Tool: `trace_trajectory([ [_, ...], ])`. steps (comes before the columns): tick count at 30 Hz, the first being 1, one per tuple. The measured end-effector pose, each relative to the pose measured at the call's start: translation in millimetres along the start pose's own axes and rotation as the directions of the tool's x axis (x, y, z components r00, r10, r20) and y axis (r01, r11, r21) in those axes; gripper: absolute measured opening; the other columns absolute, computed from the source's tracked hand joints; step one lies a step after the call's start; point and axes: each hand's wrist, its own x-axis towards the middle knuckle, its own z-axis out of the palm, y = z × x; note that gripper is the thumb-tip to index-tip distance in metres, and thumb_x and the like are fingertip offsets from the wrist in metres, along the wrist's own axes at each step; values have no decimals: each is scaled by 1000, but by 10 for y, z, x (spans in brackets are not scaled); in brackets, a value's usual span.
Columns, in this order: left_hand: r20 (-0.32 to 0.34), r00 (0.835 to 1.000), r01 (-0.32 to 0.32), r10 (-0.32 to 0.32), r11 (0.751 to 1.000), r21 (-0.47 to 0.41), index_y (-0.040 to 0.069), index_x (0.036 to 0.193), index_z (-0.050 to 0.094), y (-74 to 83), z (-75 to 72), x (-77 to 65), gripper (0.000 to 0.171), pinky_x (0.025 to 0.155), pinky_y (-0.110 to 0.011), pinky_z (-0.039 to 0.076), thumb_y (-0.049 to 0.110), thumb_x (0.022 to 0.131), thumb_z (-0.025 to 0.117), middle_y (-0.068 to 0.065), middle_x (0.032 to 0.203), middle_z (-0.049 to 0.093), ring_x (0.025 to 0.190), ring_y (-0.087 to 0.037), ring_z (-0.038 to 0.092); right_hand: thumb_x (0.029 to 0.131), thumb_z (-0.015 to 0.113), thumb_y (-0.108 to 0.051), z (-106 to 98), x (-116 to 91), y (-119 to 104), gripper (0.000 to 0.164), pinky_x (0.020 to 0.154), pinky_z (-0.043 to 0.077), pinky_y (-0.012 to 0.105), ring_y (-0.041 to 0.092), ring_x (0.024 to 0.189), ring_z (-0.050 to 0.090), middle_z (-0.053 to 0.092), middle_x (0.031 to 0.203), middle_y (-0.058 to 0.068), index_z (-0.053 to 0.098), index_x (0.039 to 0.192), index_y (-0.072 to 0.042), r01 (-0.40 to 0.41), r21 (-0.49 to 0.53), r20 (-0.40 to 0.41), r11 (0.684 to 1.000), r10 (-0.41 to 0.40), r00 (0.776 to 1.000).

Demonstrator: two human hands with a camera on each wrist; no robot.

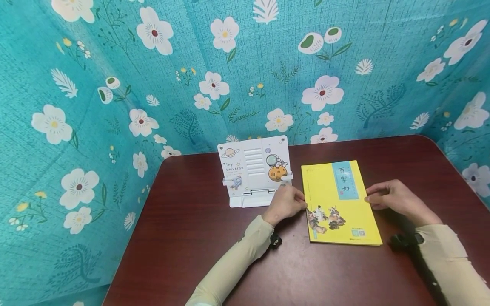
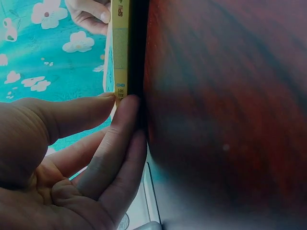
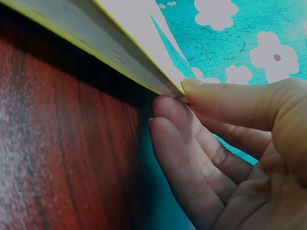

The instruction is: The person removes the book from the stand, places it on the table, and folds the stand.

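Note:
A yellow book point(image 1: 325, 187) with a blue title panel lies face up between both hands. My left hand point(image 1: 286, 204) pinches its left edge; in the left wrist view the thumb is at the cover side of the spine point(image 2: 121, 52) and fingertips point(image 2: 128, 108) curl against the underside. On the opposite edge, my right hand point(image 1: 400, 200) pinches the pages and cover between thumb and fingers. The right wrist view shows the page edge point(image 3: 120, 52), with a dark shadow between the book and the table.
Just left of the book, a white book stand point(image 1: 254, 168) printed with planets and an astronaut stands upright, close behind my left hand. The dark red wooden table point(image 1: 183, 238) carries everything. A turquoise flowered cloth point(image 1: 260, 63) hangs along the back and sides.

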Motion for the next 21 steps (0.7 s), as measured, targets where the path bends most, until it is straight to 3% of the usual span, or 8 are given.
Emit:
trace_trajectory([
  [21, 16, 999, 29, -29, 999, 19, 12, 97, 84, 23, 8, -9, 13, 61, -9, 46, 21, 87, 84, 2, 84, 81, 65, 4, 63, 92, 79, -29, 0, 46, 61, 62, 79, 65, 40, 21, 85, 76, 79, 105, 20, 60, 132, 15, -29, 1, 10, 1000, 29, 1000],
])
